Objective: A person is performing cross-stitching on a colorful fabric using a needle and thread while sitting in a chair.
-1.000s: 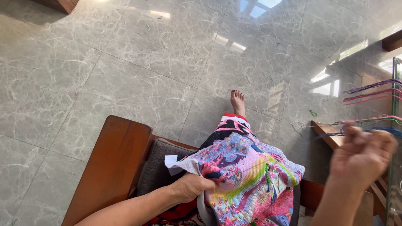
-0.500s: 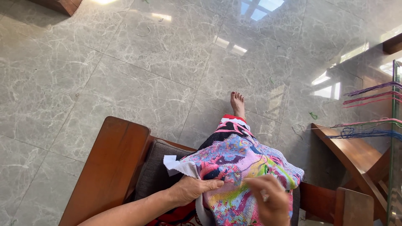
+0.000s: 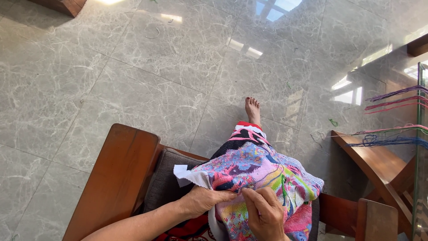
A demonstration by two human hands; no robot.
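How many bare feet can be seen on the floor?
1. The bare foot rests on the grey floor, beyond the colourful cloth. A second foot may be hidden under the cloth.

Domestic living room: polished grey marble-tile floor (image 3: 133,80), cushioned wooden armchair (image 3: 120,178) near left, bare foot (image 3: 252,109), glass-topped wooden surface (image 3: 379,165) right.

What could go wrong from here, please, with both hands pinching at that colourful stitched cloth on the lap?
The left hand and right hand meet fingertip to fingertip on the embroidered cloth; any needle there is hidden, so a prick seems possible. The loose threads hanging over the glass edge at right might tangle or get snagged.
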